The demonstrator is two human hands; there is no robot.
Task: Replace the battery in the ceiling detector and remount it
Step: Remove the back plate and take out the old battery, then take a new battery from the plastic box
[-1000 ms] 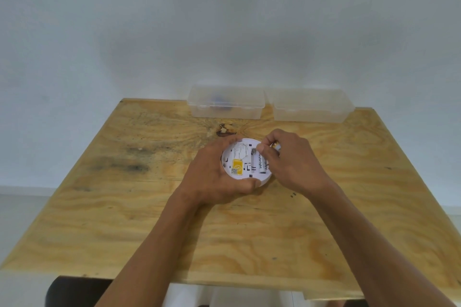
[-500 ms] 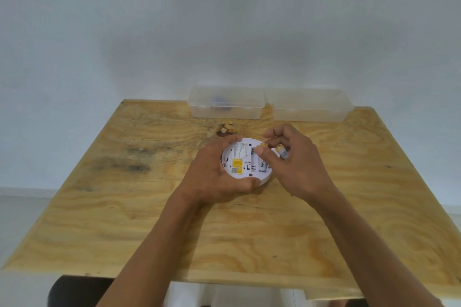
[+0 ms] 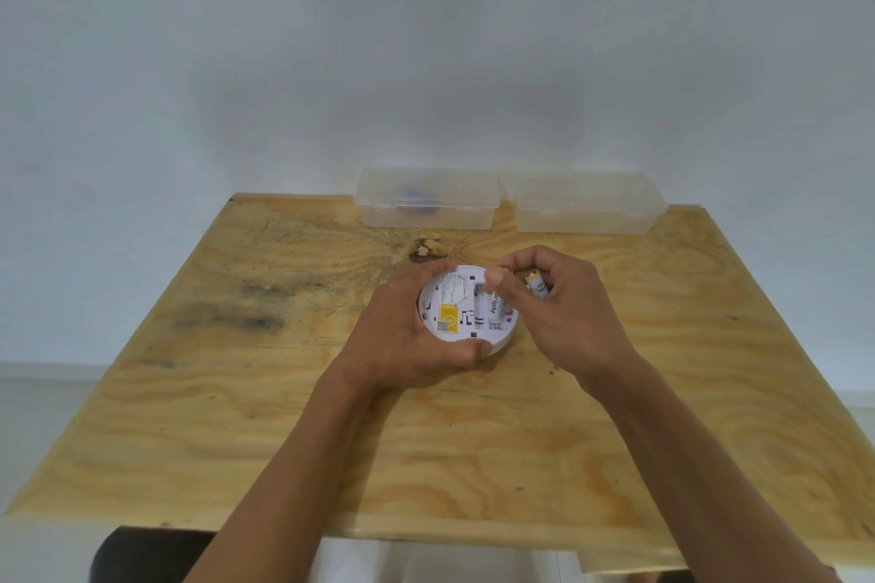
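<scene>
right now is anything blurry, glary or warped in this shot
Head view: soft even light, no glare; faint shadows under both arms on the table. Wide-angle lens bows the table's edges. Detector label print is too soft to read, and the left plastic box shows only a blurred blue shape inside.

battery (image 3: 495,309) lettering "right", detector's QR code (image 3: 443,325) unreadable

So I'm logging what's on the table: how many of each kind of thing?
Detector: 1
Batteries: 2, one in the detector, one in the right hand
Clear boxes: 2
Total: 5
</scene>
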